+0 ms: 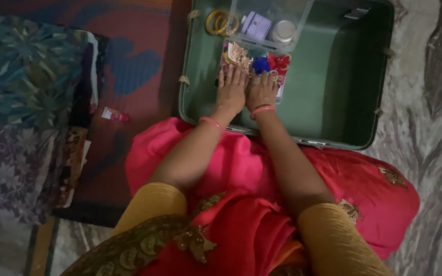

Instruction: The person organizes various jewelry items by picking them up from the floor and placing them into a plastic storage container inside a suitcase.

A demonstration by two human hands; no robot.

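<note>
A green suitcase (333,87) lies open on the floor in front of me. Inside it at the left sits a clear plastic box (254,64) packed with gold, blue and red jewellery, its clear lid (269,23) raised behind it. My left hand (231,89) and my right hand (262,91) rest flat side by side, fingers spread, on the near edge of that box. Each wrist wears a pink bangle. Neither hand grips anything that I can see.
Gold bangles (222,22) lie in the suitcase's far left corner. A folded stack of patterned cloth (26,102) lies at the left, beside a small pink packet (114,115) on the dark red mat. My pink garment (344,184) covers my lap.
</note>
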